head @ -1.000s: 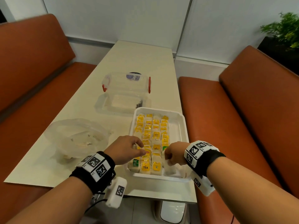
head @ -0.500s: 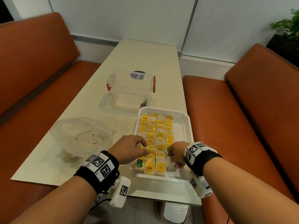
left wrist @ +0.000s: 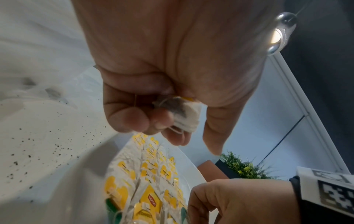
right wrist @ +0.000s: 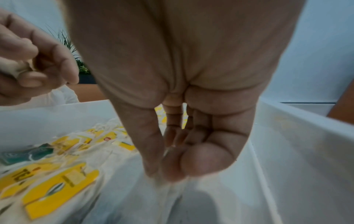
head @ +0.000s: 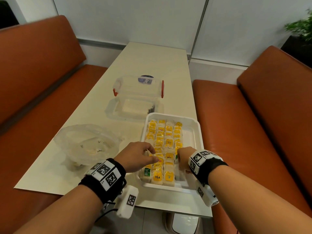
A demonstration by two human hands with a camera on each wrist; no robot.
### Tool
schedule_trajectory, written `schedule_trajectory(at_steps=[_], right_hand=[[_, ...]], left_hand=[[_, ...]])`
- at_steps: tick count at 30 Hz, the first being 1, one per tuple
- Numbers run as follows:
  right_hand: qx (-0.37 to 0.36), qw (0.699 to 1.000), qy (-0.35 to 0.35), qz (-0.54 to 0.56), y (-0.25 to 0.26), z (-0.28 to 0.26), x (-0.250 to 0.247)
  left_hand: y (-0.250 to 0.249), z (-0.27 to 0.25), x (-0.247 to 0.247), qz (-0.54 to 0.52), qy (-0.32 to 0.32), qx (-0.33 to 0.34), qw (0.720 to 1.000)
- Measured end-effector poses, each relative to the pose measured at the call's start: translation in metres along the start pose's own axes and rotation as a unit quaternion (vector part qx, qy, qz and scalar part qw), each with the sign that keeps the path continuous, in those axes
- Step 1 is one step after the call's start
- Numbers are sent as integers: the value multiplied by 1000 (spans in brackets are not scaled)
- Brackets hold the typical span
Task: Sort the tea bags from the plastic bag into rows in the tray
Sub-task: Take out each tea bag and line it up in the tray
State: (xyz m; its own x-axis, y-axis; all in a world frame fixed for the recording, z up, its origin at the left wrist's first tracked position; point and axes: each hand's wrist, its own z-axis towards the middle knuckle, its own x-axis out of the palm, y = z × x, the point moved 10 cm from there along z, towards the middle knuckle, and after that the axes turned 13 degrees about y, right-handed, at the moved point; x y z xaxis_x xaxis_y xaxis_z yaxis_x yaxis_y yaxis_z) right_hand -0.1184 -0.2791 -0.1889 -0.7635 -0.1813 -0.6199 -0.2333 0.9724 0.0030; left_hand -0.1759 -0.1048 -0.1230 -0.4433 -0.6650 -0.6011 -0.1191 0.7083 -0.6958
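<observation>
A white tray (head: 195, 132) near the table's front right holds several rows of tea bags (head: 168, 142) with yellow tags. My left hand (head: 140, 156) hovers over the tray's near left part, its fingers curled round a white tea bag (left wrist: 188, 115). My right hand (head: 183, 159) reaches down into the tray's near right part. There its fingertips (right wrist: 172, 169) pinch the top of a white tea bag (right wrist: 172, 195) that hangs blurred beside the last row. The crumpled clear plastic bag (head: 87, 144) lies left of the tray, with a few pale bags inside.
Beyond the tray stand a clear plastic box with red clips (head: 138, 88) and its lid (head: 133, 108). Orange benches (head: 253, 132) flank the narrow table. Tea dust speckles the tabletop (left wrist: 38, 144). A potted plant (head: 298, 27) stands at the far right.
My right hand has gone lower into the tray's near right part with its tea bag. The left hand has stayed over the near rows, still holding its bag.
</observation>
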Motion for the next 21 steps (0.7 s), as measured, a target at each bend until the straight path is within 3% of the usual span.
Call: schedule_trajectory(at_steps=[2,3,4,6,7,9,13,18,21], right_hand=[[-3,1000,-17,-15,5,-7,-8],[-13,999,-37,-8,8,-13,-16],[-31,997,-67,11,12,-21,-26],[-110,981,-140,74,28,-45,-50],[-161,967,-165,107,40,-60,-59],[-241,938,-182,169,58,-83,-68],[-288,922,-190,178,76,-104,-67],[-281,918,-204,192,77,-107,-64],[-276,915,-213,201,72,-105,-62]], left_hand=[[5,-1,0,-72,-1,-5,997],[9,-1,3,-169,5,-8,986],[14,-1,8,-289,18,-17,957],[17,-2,22,-489,48,-33,870],[15,-3,27,-547,61,-35,834],[9,-5,30,-594,80,-25,800],[-1,-7,29,-585,79,3,807],[-18,-8,29,-566,84,30,820],[-27,-10,31,-571,101,48,813]])
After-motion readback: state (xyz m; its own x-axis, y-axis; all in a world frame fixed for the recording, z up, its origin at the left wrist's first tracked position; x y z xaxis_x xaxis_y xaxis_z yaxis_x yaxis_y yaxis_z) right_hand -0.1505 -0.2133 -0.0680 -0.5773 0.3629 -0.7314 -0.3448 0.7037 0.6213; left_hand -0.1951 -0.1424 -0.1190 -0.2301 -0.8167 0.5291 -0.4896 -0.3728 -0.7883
